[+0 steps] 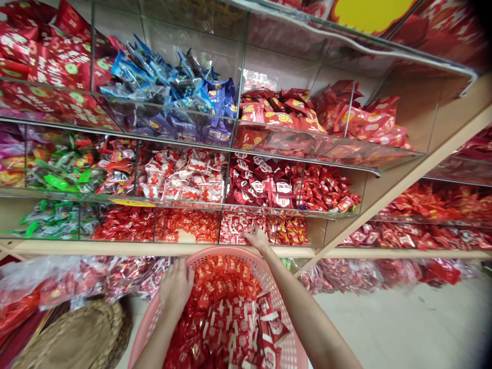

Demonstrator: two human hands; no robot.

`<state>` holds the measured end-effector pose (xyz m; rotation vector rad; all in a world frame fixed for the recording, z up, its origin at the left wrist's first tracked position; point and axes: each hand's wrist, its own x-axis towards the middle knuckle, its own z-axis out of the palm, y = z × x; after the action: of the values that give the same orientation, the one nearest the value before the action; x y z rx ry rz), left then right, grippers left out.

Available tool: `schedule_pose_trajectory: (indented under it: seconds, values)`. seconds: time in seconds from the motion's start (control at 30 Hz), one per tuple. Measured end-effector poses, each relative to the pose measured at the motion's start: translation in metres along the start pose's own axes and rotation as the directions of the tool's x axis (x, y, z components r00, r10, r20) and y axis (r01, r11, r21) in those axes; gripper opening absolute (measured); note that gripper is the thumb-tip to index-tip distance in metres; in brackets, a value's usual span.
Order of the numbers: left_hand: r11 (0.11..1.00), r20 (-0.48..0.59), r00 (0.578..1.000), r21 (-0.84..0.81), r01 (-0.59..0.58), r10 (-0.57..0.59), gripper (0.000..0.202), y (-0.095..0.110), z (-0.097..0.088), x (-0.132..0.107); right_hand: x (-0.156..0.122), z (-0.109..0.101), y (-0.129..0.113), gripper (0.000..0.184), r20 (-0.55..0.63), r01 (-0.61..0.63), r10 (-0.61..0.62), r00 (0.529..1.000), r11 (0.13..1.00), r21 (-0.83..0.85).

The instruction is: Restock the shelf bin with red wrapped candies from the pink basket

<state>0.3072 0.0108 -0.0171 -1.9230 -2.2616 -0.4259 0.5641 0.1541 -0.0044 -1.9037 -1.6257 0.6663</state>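
Note:
A pink plastic basket (279, 277) with perforated sides stands below the shelf and holds many small wrapped candies (230, 318) in red, orange-red and white. My left hand (176, 287) is closed over the basket's left rim. My right hand (258, 239) reaches past the far rim into a bottom-shelf compartment of red-and-white wrapped candies (234, 225). Its fingers are bent together at those candies, and whatever lies between them is too small to make out. Larger dark-red packets (265, 312) lie along the basket's right side.
Clear dividers split the candy shelves (184, 201) into compartments. A wooden upright (369, 200) slants at the right. Bagged candies (346, 274) lie under the bottom shelf. At the lower left is a woven basket (73, 335). Pale floor tiles (380, 328) show at the right.

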Motion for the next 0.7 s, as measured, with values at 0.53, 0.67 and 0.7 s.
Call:
schedule_pose_trajectory:
  seconds: [0.53, 0.67, 0.7]
  values:
    - [1.000, -0.020, 1.000, 0.026, -0.015, 0.015, 0.038, 0.000, 0.000, 0.000, -0.139, -0.059, 0.006, 0.029, 0.183, 0.419, -0.435, 0.882, 0.900, 0.119]
    - [1.000, -0.019, 1.000, 0.024, -0.011, 0.012, 0.037, 0.000, -0.002, 0.000, -0.167, -0.056, 0.016, 0.017, 0.314, 0.512, -0.478, 0.820, 0.858, -0.033]
    - [1.000, -0.016, 1.000, 0.022, -0.013, 0.013, 0.037, 0.000, -0.003, 0.000, -0.172, -0.055, 0.018, 0.016, 0.338, 0.530, -0.482, 0.808, 0.846, -0.061]
